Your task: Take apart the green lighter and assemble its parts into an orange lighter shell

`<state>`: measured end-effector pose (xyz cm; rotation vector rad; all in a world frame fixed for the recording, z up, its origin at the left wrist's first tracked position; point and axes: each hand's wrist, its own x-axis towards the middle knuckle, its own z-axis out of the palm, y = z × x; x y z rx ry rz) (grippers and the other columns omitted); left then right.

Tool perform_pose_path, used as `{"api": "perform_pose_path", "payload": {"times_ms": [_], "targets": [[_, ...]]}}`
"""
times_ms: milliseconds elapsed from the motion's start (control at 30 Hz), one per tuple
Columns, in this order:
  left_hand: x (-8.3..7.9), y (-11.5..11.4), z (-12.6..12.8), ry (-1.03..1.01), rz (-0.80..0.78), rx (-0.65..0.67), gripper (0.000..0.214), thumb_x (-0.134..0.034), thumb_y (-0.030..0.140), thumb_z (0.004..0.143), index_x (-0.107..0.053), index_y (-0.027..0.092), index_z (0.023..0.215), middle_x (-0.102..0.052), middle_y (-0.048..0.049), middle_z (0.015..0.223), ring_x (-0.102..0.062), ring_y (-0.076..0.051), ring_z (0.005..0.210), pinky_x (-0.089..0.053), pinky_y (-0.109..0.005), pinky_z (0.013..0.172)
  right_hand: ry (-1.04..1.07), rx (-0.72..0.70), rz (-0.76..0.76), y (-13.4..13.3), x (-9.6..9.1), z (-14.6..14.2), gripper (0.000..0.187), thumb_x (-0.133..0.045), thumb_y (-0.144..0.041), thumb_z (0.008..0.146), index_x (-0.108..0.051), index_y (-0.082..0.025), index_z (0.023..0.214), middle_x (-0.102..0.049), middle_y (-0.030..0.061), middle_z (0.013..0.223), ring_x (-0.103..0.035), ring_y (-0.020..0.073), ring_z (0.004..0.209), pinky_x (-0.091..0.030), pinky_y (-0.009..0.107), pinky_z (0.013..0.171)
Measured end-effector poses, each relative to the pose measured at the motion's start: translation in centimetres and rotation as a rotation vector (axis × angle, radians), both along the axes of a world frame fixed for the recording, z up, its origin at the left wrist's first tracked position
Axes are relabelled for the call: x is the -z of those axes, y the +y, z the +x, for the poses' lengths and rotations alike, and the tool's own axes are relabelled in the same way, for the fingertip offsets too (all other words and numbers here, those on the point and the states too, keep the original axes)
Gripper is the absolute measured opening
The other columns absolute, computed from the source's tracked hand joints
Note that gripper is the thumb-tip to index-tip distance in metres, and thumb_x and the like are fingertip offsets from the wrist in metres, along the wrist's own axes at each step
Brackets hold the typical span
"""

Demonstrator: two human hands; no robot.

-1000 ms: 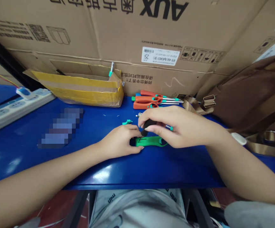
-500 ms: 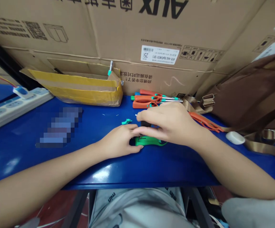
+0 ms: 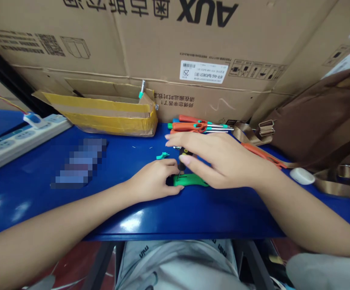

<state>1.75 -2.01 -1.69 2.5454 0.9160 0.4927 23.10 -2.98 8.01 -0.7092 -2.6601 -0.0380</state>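
A green lighter handle [image 3: 192, 181] lies on the blue table, its left end pinched between the thumb and fingers of my left hand [image 3: 155, 180]. My right hand [image 3: 213, 157] is over it from the right, with thumb and fingers around a short black screwdriver [image 3: 181, 164] with yellow marks. The screwdriver stands nearly upright, its tip down at the handle's left end. My right palm and fingers cover part of the handle's right end. Just beyond my left hand rests a small teal plastic piece [image 3: 162, 155].
Several orange lighters [image 3: 190, 126] with metal tubes lie behind my hands. A yellow-taped cardboard box [image 3: 111, 114] stands back left, near a power strip [image 3: 26, 137] and a blurred-out flat object [image 3: 80, 163]. At right are another orange lighter [image 3: 264, 155], a white oval object [image 3: 302, 176] and a brown bag [image 3: 311, 117].
My right hand has shifted and its fingers have straightened around the screwdriver, so more of the screwdriver shows. My left hand keeps its hold on the green handle. The view has moved slightly.
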Motion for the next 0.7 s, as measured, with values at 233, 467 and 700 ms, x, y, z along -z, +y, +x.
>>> {"api": "perform_pose_path", "payload": {"times_ms": [233, 467, 700], "targets": [[0.0, 0.0, 0.0, 0.025, -0.015, -0.011, 0.024, -0.07, 0.036, 0.085, -0.073, 0.018, 0.101, -0.069, -0.0056, 0.096, -0.066, -0.021, 0.087, -0.051, -0.031, 0.075, 0.09, 0.031, -0.009, 0.1, 0.1, 0.0, 0.026, -0.056, -0.044, 0.1, -0.066, -0.02, 0.102, -0.073, 0.0011, 0.086, -0.066, 0.0158, 0.075, -0.043, 0.026, 0.066], [-0.8, -0.2, 0.0, 0.056, -0.063, -0.015, 0.028, -0.071, 0.036, 0.086, -0.075, 0.02, 0.108, -0.066, -0.0026, 0.094, -0.065, -0.018, 0.085, -0.05, -0.03, 0.078, 0.567, 0.305, -0.093, 0.7, -0.7, 2.1, 0.029, -0.069, -0.05, 0.09, -0.066, -0.021, 0.085, -0.066, -0.0012, 0.072, -0.056, 0.0121, 0.059, -0.043, 0.026, 0.058], [-1.3, -0.2, -0.2, 0.09, -0.057, 0.002, 0.033, -0.072, 0.032, 0.079, -0.073, 0.02, 0.11, -0.067, -0.0028, 0.1, -0.066, -0.02, 0.087, -0.05, -0.031, 0.079, 0.583, 0.591, -0.543, 5.0, 3.5, 9.0, 0.042, -0.074, -0.06, 0.079, -0.058, -0.023, 0.092, -0.06, -0.0012, 0.065, -0.056, 0.0154, 0.054, -0.049, 0.031, 0.052]]}}
